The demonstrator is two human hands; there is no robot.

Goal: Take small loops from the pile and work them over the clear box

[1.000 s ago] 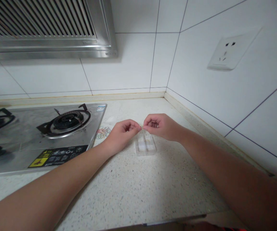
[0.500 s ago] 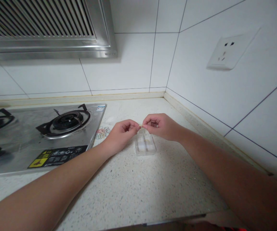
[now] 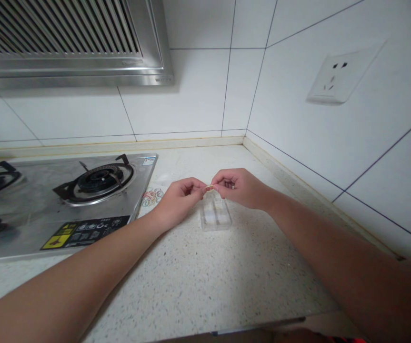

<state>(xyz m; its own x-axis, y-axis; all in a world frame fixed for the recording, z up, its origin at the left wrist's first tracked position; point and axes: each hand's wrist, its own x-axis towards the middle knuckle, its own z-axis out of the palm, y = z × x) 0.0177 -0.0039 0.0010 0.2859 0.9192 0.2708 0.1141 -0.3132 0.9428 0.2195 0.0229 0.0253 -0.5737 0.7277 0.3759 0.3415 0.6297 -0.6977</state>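
Between the fingertips of both hands is a thin yellow rubber band [image 3: 209, 187], drawn out in a small loop. My left hand [image 3: 182, 197] pinches its left end, and my right hand [image 3: 241, 188] pinches the right end. Both hands are closed at the tips, above a clear plastic box [image 3: 215, 219] with compartments on the counter. The far part of the box is partly hidden by the fingers. A small pile of multicoloured rubber bands [image 3: 152, 196] lies left of my left hand, beside the stove edge.
On the left, a steel gas stove [image 3: 30, 209] with black burners [image 3: 101, 178] is set in the speckled counter [image 3: 198, 281]. A range hood [image 3: 148, 71] hangs above. White tiled walls meet at the back corner, with a socket [image 3: 334, 78] on the right wall.
The yellow rubber band shows slightly more clearly as a loop between the fingertips. Both hands stay almost in the same place.
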